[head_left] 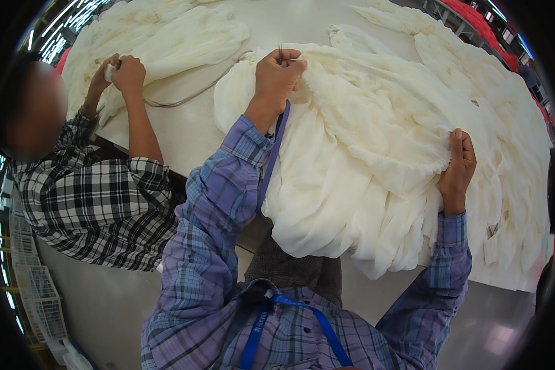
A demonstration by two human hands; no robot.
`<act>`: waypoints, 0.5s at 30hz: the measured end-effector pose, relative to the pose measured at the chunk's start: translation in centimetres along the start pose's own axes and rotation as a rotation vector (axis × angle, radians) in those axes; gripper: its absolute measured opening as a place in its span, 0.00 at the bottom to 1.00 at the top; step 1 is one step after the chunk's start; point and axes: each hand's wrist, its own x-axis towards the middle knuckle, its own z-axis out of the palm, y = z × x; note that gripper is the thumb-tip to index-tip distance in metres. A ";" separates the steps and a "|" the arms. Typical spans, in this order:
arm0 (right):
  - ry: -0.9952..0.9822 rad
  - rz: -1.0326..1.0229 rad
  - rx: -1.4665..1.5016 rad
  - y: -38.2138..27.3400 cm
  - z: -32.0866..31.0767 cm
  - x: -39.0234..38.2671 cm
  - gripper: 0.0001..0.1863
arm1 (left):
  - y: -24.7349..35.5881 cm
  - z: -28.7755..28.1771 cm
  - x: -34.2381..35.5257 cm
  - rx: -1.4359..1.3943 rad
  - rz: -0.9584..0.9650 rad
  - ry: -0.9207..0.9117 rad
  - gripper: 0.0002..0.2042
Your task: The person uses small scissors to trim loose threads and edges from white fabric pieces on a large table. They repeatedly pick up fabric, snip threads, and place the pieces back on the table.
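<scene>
My left hand [277, 80] is closed on the top edge of a cream, gauzy garment [357, 185], with a small dark pointed tool [280, 52] between its fingers, perhaps snips, partly hidden. A purple strap [272, 159] hangs down beside that wrist. My right hand [456, 166] grips the garment's gathered, frilly edge at the right, with the thumb on top. The fabric spreads between both hands in loose folds and drapes over the near edge of the table [293, 21].
At left, a co-worker in a checked shirt [86, 206] handles cream fabric [166, 37] with both hands, a thin cord lying nearby. More cream fabric piles [499, 172] cover the table's right. Red fabric [475, 21] lies behind; white wire racks [34, 290] stand lower left.
</scene>
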 end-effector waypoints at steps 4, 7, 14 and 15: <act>0.010 0.043 0.053 -0.3 0.1 0.0 0.14 | 0.0 0.0 0.0 -0.009 -0.013 0.003 0.15; 0.026 0.052 0.068 -0.4 0.5 -0.1 0.14 | 0.2 0.0 -0.1 -0.007 -0.038 0.007 0.14; -0.046 0.048 0.073 0.5 -0.4 0.2 0.13 | 0.5 -0.1 -0.1 0.015 -0.033 -0.001 0.14; -0.043 0.047 0.064 0.6 -0.6 0.2 0.12 | 0.5 0.0 -0.2 0.017 -0.033 -0.002 0.14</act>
